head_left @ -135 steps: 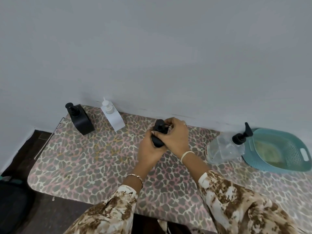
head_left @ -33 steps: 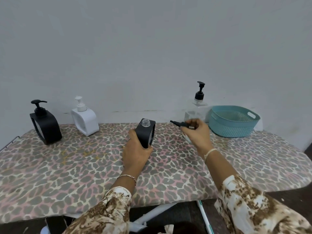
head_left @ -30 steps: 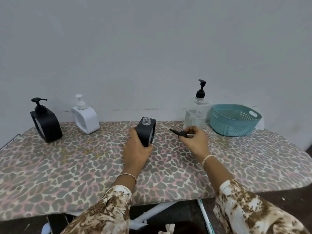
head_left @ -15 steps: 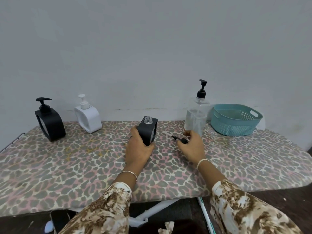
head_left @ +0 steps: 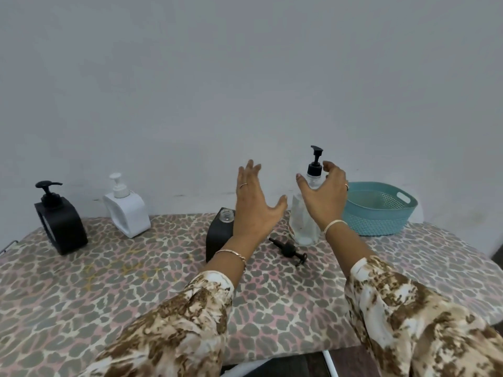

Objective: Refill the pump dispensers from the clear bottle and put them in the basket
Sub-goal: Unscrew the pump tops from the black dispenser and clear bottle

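Between the two raised hands, head view: clear bottle [head_left: 300, 227], upright, its own pump on. Left hand [head_left: 255, 205] spread wide, gripping nothing, now off the open black dispenser [head_left: 219, 235], left standing uncapped just under that wrist. Right hand [head_left: 324, 197] loosely cupped about the bottle's neck, not closed by the look of it; pump head [head_left: 288, 251] set down on the table [head_left: 109, 281] below. Uncapping done — pouring likely next. Dispenser opaque, fill unreadable; bottle's liquid level unclear. Basket [head_left: 381, 213] beyond the right hand — no dispenser visible inside.

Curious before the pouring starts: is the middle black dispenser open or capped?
Open. The middle black dispenser shows a bare neck, and a black pump head lies on the table beside it.
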